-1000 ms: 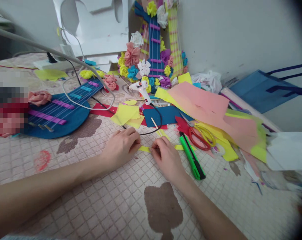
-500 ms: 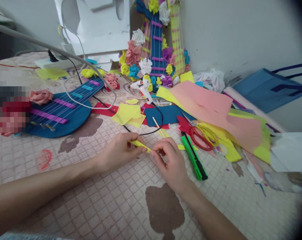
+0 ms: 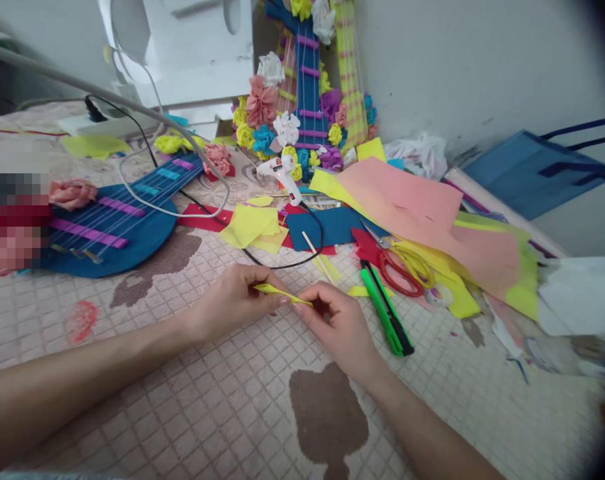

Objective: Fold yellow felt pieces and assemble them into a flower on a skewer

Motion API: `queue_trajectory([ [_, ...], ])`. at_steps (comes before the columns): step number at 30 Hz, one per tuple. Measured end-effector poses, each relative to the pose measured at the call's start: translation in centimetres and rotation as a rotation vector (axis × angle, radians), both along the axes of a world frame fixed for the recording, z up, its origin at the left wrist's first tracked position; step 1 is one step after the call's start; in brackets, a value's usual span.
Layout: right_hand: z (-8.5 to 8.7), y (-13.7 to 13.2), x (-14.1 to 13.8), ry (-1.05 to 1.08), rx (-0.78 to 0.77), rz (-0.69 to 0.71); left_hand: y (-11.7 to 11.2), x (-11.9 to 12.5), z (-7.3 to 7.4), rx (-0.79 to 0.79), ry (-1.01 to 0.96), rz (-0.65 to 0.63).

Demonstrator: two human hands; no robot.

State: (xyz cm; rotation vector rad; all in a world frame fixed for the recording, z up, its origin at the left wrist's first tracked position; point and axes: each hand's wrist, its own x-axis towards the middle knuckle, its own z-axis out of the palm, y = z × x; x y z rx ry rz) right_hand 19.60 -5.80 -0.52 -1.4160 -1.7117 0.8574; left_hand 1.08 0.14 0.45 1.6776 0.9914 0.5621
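A narrow, folded piece of yellow paper (image 3: 277,291) stretches between my two hands, just above the tablecloth. My left hand (image 3: 239,297) pinches one end between thumb and fingers. On the other end, my right hand (image 3: 336,317) closes thumb and forefinger, its remaining fingers curled. Beyond the hands lie a thin pale stick (image 3: 317,256) and several yellow paper squares (image 3: 252,225). A green box cutter (image 3: 387,310) rests to the right of my right hand, with red-and-yellow-handled scissors (image 3: 405,267) behind it.
A white glue gun (image 3: 283,179) stands at the back centre, its black cord looping toward me. A blue paper guitar (image 3: 107,233) lies at left. Flower-covered guitars (image 3: 309,87) lean against the wall. Pink and yellow sheets (image 3: 402,193) are heaped at right. A white cable (image 3: 172,120) crosses upper left.
My right hand has shifted slightly left and now grips the end of the yellow paper more fully. My left hand keeps its pinch. The whole view has shifted slightly.
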Motion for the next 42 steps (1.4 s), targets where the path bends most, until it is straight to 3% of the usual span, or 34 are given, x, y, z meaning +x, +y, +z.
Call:
queue_trajectory([
  [6, 0.3, 0.1, 0.7, 0.162, -0.09, -0.058, 0.5, -0.2, -0.4, -0.083, -0.068, 0.048],
  [13, -0.1, 0.2, 0.5, 0.126, -0.086, -0.033, 0.7, -0.3, -0.5, -0.145, -0.069, 0.075],
  [21, -0.4, 0.2, -0.1, 0.109, -0.087, -0.053, 0.6, -0.3, -0.4, -0.125, -0.096, -0.003],
  [29, -0.1, 0.4, 0.5, 0.158, -0.187, -0.064, 1.6, -1.0, 0.2, -0.319, -0.084, -0.065],
  [33, 0.3, 0.3, 0.6, 0.156, -0.18, -0.102, 1.8, -1.1, 0.3, -0.165, -0.041, 0.043],
  [37, 0.2, 0.2, 0.8, 0.147, -0.199, -0.062, 1.4, -0.9, 0.4, 0.062, -0.022, 0.022],
  [42, 0.0, 0.2, 1.3, 0.198, -0.239, -0.027, 1.5, -1.0, 0.1, 0.083, -0.003, -0.021],
])
